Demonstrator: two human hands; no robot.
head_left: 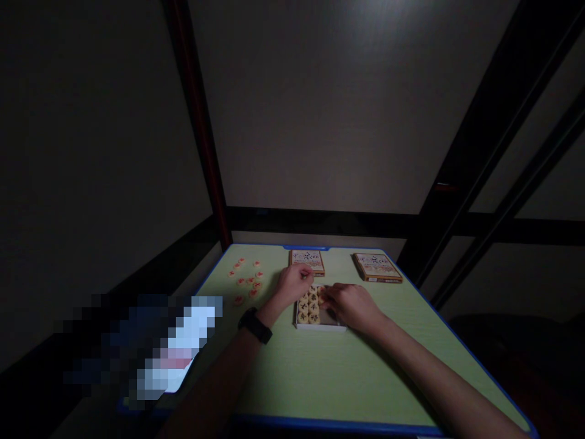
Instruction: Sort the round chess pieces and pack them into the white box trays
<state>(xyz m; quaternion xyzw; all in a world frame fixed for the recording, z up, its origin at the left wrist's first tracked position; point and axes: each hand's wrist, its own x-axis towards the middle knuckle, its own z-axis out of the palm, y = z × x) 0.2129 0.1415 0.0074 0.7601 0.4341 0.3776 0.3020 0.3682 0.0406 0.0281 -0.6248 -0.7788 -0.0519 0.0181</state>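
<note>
A shallow white open box (321, 327) stands mid-table. Black-marked xiangqi pieces (313, 307) lie in rows along its left part. At the box's far edge, my left hand (295, 283) has its fingers pinched together; what is between them, if anything, is hidden. My right hand (354, 305) reaches over the box's right part, its fingertips closed on a round xiangqi piece beside the rows. That hand covers part of the box's right side. Loose red-marked xiangqi pieces (251, 281) are scattered on the table to the left.
A printed game box (315, 260) lies behind my left hand, and a second printed box (377, 267) at the far right. The green table (365, 384) has a blue rim. A bright, pixelated screen-like object (187, 341) is at the near left edge. Walls stand behind.
</note>
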